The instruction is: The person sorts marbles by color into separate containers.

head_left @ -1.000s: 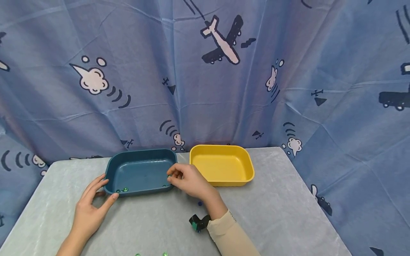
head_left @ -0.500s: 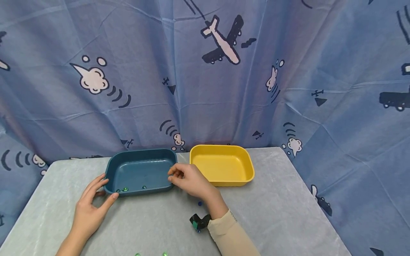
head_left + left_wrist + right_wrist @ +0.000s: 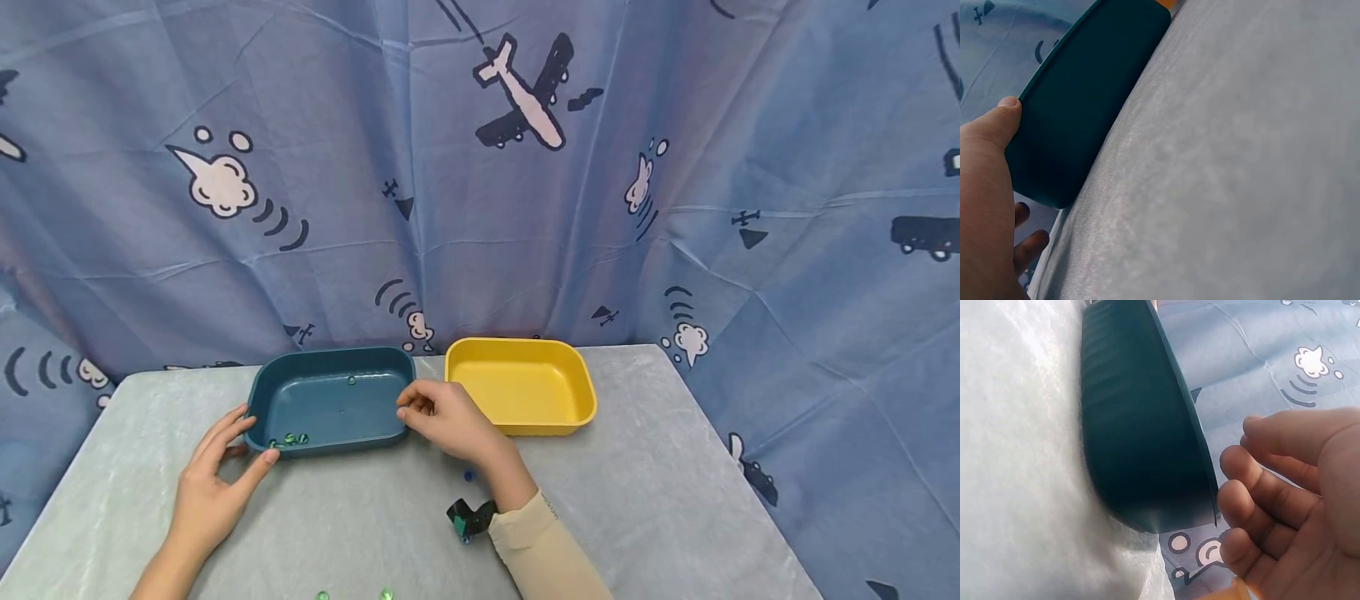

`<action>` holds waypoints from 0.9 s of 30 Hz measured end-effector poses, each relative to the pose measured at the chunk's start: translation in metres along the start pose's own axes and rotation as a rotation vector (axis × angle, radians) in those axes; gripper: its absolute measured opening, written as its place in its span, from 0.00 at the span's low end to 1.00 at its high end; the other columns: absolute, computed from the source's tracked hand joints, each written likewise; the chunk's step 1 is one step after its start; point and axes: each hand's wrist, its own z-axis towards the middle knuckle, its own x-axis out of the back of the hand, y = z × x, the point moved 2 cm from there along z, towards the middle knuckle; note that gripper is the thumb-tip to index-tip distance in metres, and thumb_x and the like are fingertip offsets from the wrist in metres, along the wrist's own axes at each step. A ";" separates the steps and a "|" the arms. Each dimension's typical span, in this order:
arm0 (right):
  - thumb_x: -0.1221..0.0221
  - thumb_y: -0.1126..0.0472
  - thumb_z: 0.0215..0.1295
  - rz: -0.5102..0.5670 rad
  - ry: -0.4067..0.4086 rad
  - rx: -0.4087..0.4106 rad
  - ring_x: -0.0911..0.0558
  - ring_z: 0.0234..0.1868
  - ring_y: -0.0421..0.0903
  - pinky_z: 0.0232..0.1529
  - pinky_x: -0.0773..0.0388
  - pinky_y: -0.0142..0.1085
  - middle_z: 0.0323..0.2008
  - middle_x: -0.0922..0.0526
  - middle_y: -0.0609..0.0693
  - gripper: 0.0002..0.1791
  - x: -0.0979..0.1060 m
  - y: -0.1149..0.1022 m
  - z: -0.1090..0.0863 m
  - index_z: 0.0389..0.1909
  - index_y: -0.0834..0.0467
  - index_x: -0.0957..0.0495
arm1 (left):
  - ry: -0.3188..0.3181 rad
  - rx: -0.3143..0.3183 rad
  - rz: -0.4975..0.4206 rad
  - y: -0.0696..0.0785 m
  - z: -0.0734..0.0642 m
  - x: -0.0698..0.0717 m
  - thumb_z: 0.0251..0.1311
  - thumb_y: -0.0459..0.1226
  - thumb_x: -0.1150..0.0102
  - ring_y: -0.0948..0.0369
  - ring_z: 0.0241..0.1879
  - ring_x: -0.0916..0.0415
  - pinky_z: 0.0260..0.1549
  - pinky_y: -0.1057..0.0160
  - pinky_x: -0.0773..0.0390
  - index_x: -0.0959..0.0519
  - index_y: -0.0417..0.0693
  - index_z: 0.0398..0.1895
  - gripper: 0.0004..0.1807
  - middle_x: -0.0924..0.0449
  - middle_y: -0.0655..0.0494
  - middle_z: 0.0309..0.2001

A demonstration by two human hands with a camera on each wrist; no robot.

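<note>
In the head view my left hand [image 3: 213, 487] holds the left end of a dark teal tray [image 3: 330, 451], fingers at its side and thumb on the front rim corner. The left wrist view shows the thumb [image 3: 1009, 109] on the rim. Inside the tray, green glass marbles [image 3: 290, 438] lie near the front left, and another marble [image 3: 352, 380] is toward the back. My right hand [image 3: 446, 417] is over the tray's right end, fingers loosely bent. In the right wrist view its fingertips are beside the rim, with nothing visible between them.
A yellow tray [image 3: 525, 430] stands to the right of the teal one. A blue marble [image 3: 468, 476] lies on the grey cloth near the right forearm. Two green marbles [image 3: 387, 594] are at the front edge of view. A patterned blue curtain [image 3: 337, 167] hangs behind the table.
A green marble has left my right fingers and is now in the tray, toward the back. Another has rolled left to the front-left group. Both hands have hardly moved.
</note>
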 end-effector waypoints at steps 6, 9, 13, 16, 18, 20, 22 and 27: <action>0.36 0.56 0.81 -0.007 -0.018 0.007 0.21 0.35 0.41 0.35 0.21 0.32 0.35 0.15 0.41 0.07 -0.002 -0.001 0.000 0.48 0.53 0.12 | 0.001 -0.009 0.007 -0.002 0.000 0.001 0.55 0.23 0.19 0.78 0.62 0.27 0.53 0.83 0.26 0.19 0.41 0.71 0.37 0.27 0.46 0.77; 0.36 0.56 0.81 -0.012 -0.014 0.017 0.21 0.35 0.41 0.35 0.21 0.32 0.36 0.15 0.40 0.06 -0.003 -0.002 0.000 0.48 0.53 0.12 | -0.009 -0.017 0.006 -0.002 0.000 0.000 0.56 0.23 0.19 0.78 0.63 0.27 0.53 0.83 0.26 0.19 0.40 0.71 0.37 0.27 0.46 0.77; 0.36 0.57 0.82 -0.006 -0.029 0.043 0.21 0.34 0.40 0.34 0.21 0.31 0.35 0.15 0.40 0.07 -0.007 -0.004 0.001 0.48 0.55 0.12 | -0.012 -0.016 0.003 -0.003 0.001 0.000 0.56 0.24 0.19 0.78 0.64 0.28 0.53 0.83 0.26 0.19 0.42 0.72 0.37 0.28 0.47 0.77; 0.37 0.57 0.82 0.004 -0.048 0.058 0.22 0.32 0.39 0.32 0.22 0.31 0.34 0.16 0.40 0.08 -0.011 -0.008 0.002 0.49 0.56 0.12 | -0.014 -0.015 0.004 -0.005 0.003 0.000 0.56 0.25 0.18 0.78 0.64 0.28 0.54 0.83 0.27 0.19 0.43 0.71 0.37 0.27 0.46 0.77; 0.37 0.57 0.82 0.003 -0.052 0.060 0.22 0.31 0.39 0.32 0.22 0.31 0.33 0.16 0.40 0.07 -0.012 -0.011 0.003 0.48 0.54 0.12 | -0.022 -0.008 0.010 -0.005 0.003 -0.001 0.57 0.26 0.18 0.78 0.64 0.28 0.54 0.83 0.27 0.19 0.43 0.72 0.37 0.28 0.47 0.77; 0.37 0.56 0.82 0.003 -0.056 0.060 0.23 0.30 0.39 0.31 0.23 0.31 0.32 0.17 0.39 0.06 -0.013 -0.014 0.004 0.48 0.51 0.12 | -0.029 0.005 0.016 -0.005 0.003 -0.002 0.58 0.27 0.18 0.78 0.64 0.29 0.54 0.83 0.27 0.19 0.43 0.72 0.37 0.28 0.49 0.78; 0.37 0.56 0.82 0.003 -0.069 0.058 0.23 0.29 0.40 0.30 0.23 0.31 0.32 0.17 0.40 0.05 -0.014 -0.017 0.005 0.47 0.49 0.13 | -0.029 0.019 0.024 -0.005 0.002 -0.002 0.58 0.28 0.18 0.79 0.64 0.29 0.54 0.83 0.26 0.19 0.43 0.72 0.36 0.28 0.50 0.78; 0.37 0.55 0.83 0.053 -0.104 0.061 0.22 0.29 0.40 0.30 0.22 0.31 0.34 0.13 0.49 0.05 -0.014 -0.021 0.003 0.48 0.47 0.13 | -0.020 0.034 0.025 -0.003 0.000 0.000 0.58 0.27 0.19 0.79 0.64 0.29 0.54 0.82 0.26 0.19 0.41 0.71 0.35 0.28 0.51 0.78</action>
